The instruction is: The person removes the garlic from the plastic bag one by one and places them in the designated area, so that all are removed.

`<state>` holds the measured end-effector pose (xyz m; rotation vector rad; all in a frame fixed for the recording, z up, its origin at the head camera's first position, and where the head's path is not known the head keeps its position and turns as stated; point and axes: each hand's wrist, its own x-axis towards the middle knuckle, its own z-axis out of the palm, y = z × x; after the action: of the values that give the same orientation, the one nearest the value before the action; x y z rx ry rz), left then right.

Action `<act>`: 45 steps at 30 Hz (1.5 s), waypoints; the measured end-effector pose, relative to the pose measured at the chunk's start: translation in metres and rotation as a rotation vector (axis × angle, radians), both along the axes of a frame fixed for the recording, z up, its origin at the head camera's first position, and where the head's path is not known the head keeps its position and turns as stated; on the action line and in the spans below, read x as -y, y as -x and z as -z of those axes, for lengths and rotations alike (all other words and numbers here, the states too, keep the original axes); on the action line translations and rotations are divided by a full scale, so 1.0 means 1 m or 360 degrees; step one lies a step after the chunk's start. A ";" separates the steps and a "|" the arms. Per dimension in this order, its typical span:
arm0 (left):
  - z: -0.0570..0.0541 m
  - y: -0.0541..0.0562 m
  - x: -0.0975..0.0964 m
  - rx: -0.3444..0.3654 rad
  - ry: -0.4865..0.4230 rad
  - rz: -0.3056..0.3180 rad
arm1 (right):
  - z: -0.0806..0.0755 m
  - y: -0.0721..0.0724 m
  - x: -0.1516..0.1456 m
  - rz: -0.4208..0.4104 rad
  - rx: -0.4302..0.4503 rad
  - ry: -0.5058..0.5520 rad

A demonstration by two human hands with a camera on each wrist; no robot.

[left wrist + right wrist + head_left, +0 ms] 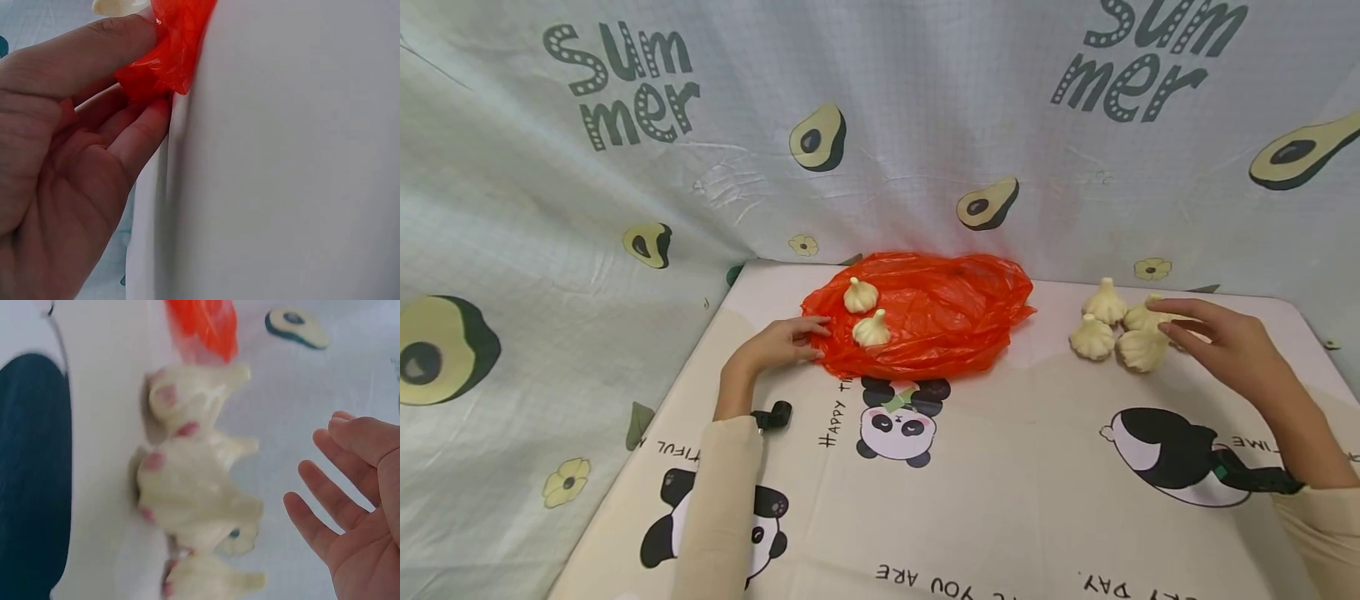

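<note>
A thin red plastic bag [955,304] lies spread out near the back of the table. My left hand [775,343] pinches its left edge, thumb above and fingers beneath, as the left wrist view shows. Two garlic bulbs, one farther back [861,296] and one nearer [871,330], sit on the left part of the bag. At the right stands a cluster of several garlic bulbs [1092,337]. Over the right side of this cluster is my right hand [1236,350], its fingers extended and apart from the bulbs [194,487] in the right wrist view.
A pale tablecloth [1000,467] printed with pandas and lettering covers the table. Behind and to the left hangs a light curtain [895,100] with avocado prints, close to the table's back edge. Each wrist wears a dark strap, the left one with a small camera [773,415].
</note>
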<state>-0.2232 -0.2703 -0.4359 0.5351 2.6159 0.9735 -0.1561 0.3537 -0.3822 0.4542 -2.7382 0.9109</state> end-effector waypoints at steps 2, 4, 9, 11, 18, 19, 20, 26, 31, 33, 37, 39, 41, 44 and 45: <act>0.000 0.000 0.000 0.0008 0.0004 -0.0009 | -0.002 0.000 0.008 -0.0034 -0.0033 -0.0002; 0.001 0.001 0.000 0.0011 0.0011 -0.0012 | -0.003 0.002 0.017 -0.0063 -0.0061 -0.0006; 0.000 0.003 0.000 0.0033 0.0017 -0.0027 | -0.006 0.008 0.039 -0.0126 -0.0046 -0.0014; 0.001 0.004 0.001 0.0044 0.0020 -0.0039 | -0.006 0.012 0.048 -0.0161 -0.0048 -0.0026; 0.004 0.006 0.002 0.0075 0.0032 -0.0061 | -0.006 0.025 0.080 -0.0312 -0.0063 0.0004; 0.004 0.006 0.002 0.0075 0.0036 -0.0061 | -0.005 0.026 0.084 -0.0325 -0.0053 0.0019; 0.004 0.007 0.002 0.0075 0.0038 -0.0062 | -0.005 0.028 0.088 -0.0340 -0.0045 0.0034; 0.002 0.007 0.001 0.0086 0.0019 -0.0066 | -0.001 0.040 0.111 -0.0516 -0.0056 0.0124; 0.004 0.007 0.002 0.0068 0.0016 -0.0064 | 0.004 0.051 0.133 -0.0657 -0.0030 0.0188; 0.005 0.007 0.003 0.0059 0.0022 -0.0066 | 0.005 0.055 0.142 -0.0686 -0.0017 0.0191; 0.006 0.007 0.003 0.0064 0.0004 -0.0069 | 0.005 0.062 0.160 -0.0765 -0.0008 0.0180; 0.007 0.007 0.003 0.0068 -0.0005 -0.0067 | 0.004 0.066 0.168 -0.0797 0.0013 0.0175; 0.007 0.007 0.003 0.0066 -0.0011 -0.0066 | 0.005 0.071 0.176 -0.0828 0.0061 0.0197; 0.006 0.007 0.002 0.0053 -0.0009 -0.0063 | 0.005 0.078 0.188 -0.0881 0.0145 0.0243; 0.006 0.007 0.002 0.0051 -0.0009 -0.0064 | 0.005 0.080 0.192 -0.0901 0.0174 0.0255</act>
<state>-0.2301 -0.2725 -0.4423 0.4659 2.6061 0.9936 -0.2362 0.1620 -0.3877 1.2158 -2.6359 1.3000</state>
